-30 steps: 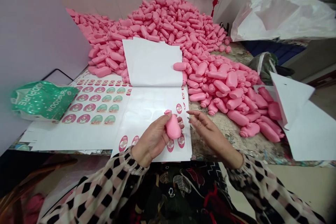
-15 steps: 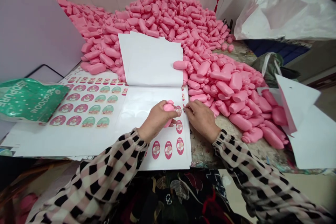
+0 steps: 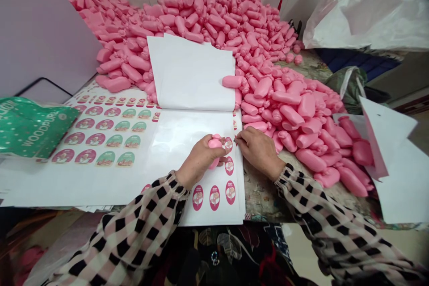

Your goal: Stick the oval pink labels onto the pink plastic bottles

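Bottle (image 3: 214, 143), pink, in the left hand (image 3: 197, 161): fingers and thumb clamped round it, body partly hidden. Cap end points away from the person, long axis roughly near-to-far. From the right hand (image 3: 261, 151) it lies leftward, a small gap between. Left hand is nearer, being the one on it. Right hand: thumb and forefinger pinched together on a tiny dark thing (image 3: 236, 139), too small to name, at the right side of the farthest oval sticker (image 3: 228, 144). That oval's long axis also runs near-to-far; left thumb is close on its other side.

Counts: one bottle held, two hands, five ovals clear on the label sheet (image 3: 177, 130), plus part of a sixth by the left sleeve (image 3: 140, 214). Left sheet (image 3: 100, 183): eight green arch stickers in view, pink ones beside them, some covered. One green bag (image 3: 50, 129), one white bag (image 3: 365, 13). Bottles in the pile (image 3: 214, 18): too many, overlapping, no count.
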Demonstrator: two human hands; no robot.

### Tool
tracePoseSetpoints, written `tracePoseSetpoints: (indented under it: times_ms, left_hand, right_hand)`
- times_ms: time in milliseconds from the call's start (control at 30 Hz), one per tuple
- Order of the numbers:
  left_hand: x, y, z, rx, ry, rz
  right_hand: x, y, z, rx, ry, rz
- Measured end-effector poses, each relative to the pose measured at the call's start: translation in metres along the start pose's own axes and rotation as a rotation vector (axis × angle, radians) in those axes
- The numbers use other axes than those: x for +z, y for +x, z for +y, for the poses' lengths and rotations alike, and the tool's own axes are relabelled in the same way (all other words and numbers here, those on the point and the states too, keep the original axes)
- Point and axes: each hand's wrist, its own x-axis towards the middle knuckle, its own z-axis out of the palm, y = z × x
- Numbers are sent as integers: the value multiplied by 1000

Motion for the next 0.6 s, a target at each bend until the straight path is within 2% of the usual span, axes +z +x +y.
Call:
tracePoseSetpoints:
  times_ms: [467,600]
  left_hand:
    - [-4,7,-12,50,-25,-32]
    - [-4,9,-13,57,7,-19]
  right_hand:
    - [3,5,12,-13,224,-36]
    - [12,2,11,70,366,-24]
